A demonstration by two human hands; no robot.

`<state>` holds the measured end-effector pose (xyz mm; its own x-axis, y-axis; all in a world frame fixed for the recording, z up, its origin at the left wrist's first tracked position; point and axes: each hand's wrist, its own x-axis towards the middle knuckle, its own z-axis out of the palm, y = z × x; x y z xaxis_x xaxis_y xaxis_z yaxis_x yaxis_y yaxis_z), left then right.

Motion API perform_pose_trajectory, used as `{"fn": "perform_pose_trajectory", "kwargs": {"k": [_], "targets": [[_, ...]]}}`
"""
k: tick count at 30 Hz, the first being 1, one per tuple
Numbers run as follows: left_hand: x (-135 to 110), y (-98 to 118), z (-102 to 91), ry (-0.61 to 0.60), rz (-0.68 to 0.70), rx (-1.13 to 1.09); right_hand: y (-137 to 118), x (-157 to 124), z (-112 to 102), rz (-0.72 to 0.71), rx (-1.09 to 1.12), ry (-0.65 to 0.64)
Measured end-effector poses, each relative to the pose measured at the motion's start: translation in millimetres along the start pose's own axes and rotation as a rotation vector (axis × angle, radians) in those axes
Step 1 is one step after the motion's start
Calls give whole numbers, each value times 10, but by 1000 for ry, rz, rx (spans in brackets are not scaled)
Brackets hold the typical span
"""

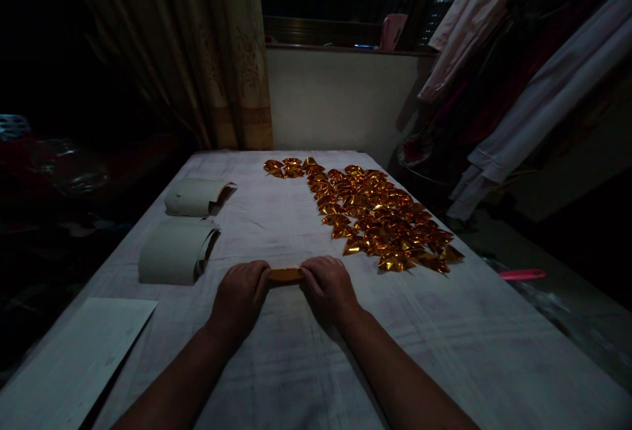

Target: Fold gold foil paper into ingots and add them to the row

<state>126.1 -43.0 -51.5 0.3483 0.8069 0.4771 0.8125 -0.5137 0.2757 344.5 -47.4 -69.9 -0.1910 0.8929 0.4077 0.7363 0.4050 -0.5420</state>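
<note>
My left hand (240, 298) and my right hand (328, 287) rest side by side on a cloth-covered table (444, 351), fingers curled down. Between them they pinch a narrow strip of gold paper (285, 274), each hand gripping one end, the strip lying flat on the cloth. Beyond my right hand, a wide heap of folded gold paper pieces (375, 216) spreads toward the table's far right.
Two curled stacks of pale paper, the near stack (175, 251) and the far stack (195, 197), lie at the left. A flat pale sheet (74, 364) sits at the near left corner. A curtain (217, 54) hangs behind; clothes (518, 87) hang at right. A pink object (522, 274) lies off the table's right edge.
</note>
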Motion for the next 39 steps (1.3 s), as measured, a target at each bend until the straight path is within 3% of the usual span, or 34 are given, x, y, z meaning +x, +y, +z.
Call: {"fn": "perform_pose_trajectory", "kwargs": {"k": [6, 13, 18, 28, 34, 39], "targets": [[-2, -26, 15, 29, -299, -353, -68, -3, -11, 184, 304, -17], [-12, -33, 58, -41, -475, -490, -45, 1, 26, 239, 395, 5], [29, -29, 29, -33, -459, -411, -15, -7, 25, 194, 356, -9], [-10, -80, 92, -9, -521, -493, -56, -3, -94, -146, -22, -123], [45, -50, 24, -42, -480, -497, -65, 7, -38, -140, -147, -183], [60, -35, 6, -71, -431, -487, -77, 12, -5, -163, -146, -150]]}}
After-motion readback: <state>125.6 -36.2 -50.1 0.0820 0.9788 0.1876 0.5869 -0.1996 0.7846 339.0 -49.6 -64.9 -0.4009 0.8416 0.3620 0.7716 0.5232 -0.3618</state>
